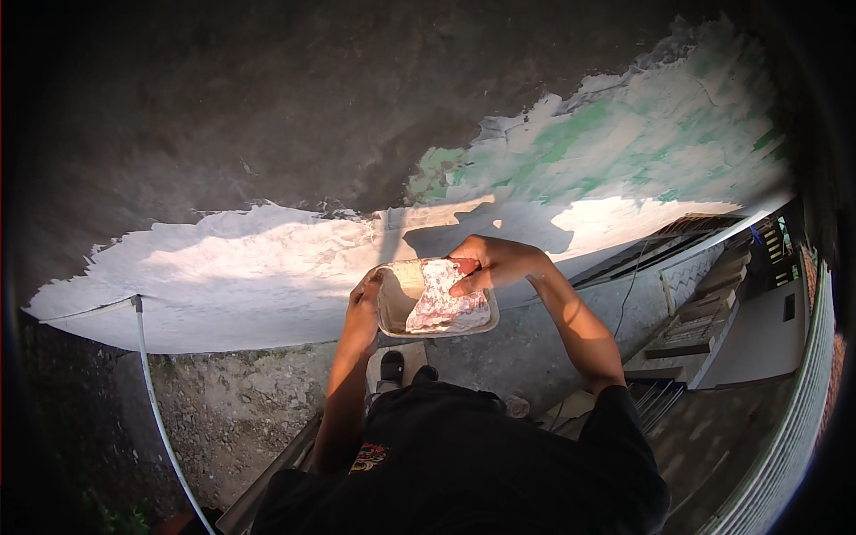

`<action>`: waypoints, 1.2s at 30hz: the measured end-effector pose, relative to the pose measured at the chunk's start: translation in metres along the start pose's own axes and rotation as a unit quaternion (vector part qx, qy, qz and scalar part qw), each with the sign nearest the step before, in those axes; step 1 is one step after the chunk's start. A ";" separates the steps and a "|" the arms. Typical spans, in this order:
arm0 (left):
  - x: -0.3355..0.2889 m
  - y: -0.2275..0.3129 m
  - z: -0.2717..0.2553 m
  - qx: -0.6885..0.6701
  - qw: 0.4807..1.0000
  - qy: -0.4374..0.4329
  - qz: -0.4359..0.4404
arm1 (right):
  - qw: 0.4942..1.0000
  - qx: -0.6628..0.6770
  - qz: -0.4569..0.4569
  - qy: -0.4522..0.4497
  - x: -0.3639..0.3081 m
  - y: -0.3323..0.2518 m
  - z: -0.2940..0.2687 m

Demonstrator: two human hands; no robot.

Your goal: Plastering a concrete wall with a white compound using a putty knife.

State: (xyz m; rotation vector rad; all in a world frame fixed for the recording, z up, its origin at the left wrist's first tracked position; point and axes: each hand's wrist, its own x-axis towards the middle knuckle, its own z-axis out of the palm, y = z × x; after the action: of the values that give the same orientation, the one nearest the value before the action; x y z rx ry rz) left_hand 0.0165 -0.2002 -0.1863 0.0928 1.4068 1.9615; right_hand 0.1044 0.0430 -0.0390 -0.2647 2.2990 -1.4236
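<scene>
My left hand (364,301) is wrapped round the left side of a shallow rectangular tub (387,312), pale and smeared inside, held out in front of me. Over the tub's right part is a flat, whitish piece with reddish-brown blotches (446,299); whether it is a cloth or a plaster-coated scraper cannot be made out. My right hand (499,260) pinches its upper right edge, thumb and fingers closed on it. Just beyond both hands rises a wall with white plaster (267,259) spread over its lower part, and the shadow of my arm falls on it.
Bare dark grey wall (223,125) lies above the plaster, with green patches (571,134) toward the right. A thin pale pipe (156,392) stands at the left. Rough ground (250,401) lies below, my shoes (392,364) on it. Stacked boards (704,312) are at the right.
</scene>
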 end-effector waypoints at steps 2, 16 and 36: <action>0.003 -0.005 -0.005 0.023 1.000 0.014 0.001 | 0.999 0.039 0.002 -0.008 0.004 0.006 0.001; -0.025 0.012 0.013 0.065 0.998 0.019 0.009 | 0.997 0.057 -0.005 -0.054 0.013 0.018 -0.001; -0.037 0.024 -0.004 -0.054 0.993 0.094 0.052 | 0.847 0.409 -0.147 0.307 -0.013 0.017 0.026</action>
State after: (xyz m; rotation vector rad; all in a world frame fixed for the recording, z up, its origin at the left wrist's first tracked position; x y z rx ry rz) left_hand 0.0308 -0.2281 -0.1554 -0.0710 1.4349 2.1756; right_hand 0.1286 0.0349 -0.0609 0.1384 1.8331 -2.8189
